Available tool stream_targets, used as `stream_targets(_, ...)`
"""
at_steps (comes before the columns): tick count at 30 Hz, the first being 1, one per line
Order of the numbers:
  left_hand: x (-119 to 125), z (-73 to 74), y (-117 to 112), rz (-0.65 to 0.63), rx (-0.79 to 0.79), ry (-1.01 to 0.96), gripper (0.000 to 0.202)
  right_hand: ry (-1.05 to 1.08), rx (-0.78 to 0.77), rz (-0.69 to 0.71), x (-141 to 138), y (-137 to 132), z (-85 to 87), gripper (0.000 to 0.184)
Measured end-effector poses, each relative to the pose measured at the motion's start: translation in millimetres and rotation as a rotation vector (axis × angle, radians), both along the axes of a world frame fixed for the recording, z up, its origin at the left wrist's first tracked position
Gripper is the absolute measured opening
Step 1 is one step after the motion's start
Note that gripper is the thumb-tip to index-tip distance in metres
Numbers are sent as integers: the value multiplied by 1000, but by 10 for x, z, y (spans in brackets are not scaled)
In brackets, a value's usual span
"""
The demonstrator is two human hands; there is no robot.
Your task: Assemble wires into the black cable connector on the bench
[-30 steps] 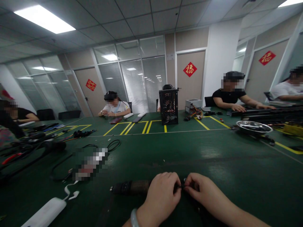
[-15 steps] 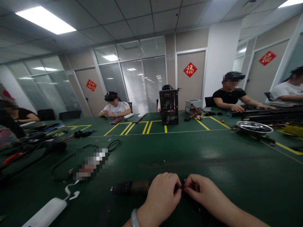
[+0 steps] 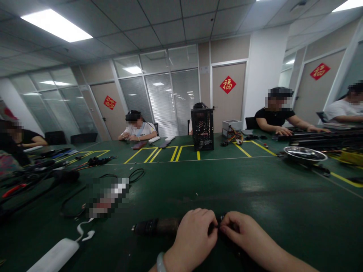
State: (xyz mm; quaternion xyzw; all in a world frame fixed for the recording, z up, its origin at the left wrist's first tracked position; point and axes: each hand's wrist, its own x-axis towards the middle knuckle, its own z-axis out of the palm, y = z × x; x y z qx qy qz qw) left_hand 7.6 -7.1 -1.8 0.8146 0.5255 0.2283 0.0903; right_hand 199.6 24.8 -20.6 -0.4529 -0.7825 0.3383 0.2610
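Low in the head view, my left hand (image 3: 195,236) and my right hand (image 3: 246,234) meet almost fingertip to fingertip. Each is closed in a pinch. Between the fingertips is a small dark piece, too small and too much covered to name. A dark cylindrical power tool (image 3: 159,226), looking like an electric screwdriver with a metal tip, lies on the green table (image 3: 170,192). Its tip points left, and my left hand hides its other end. Something dark lies below my right hand, mostly hidden by it.
A white power bank (image 3: 55,255) with a cable lies front left, near a blurred-out device (image 3: 109,198). Tangled cables and tools (image 3: 42,173) fill the left. A black computer case (image 3: 202,128), a power supply (image 3: 231,125) and a metal bowl (image 3: 305,154) stand farther back. Co-workers sit around.
Hardly anything differs. My hands keep the same pinch, fingertips together, and the view has shifted very slightly.
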Motion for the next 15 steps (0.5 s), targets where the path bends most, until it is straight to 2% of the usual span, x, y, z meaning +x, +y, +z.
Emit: stream_targets(15,-11,4,9,-43,-4,10,9,-2,2,-35,-15,5,-32,9)
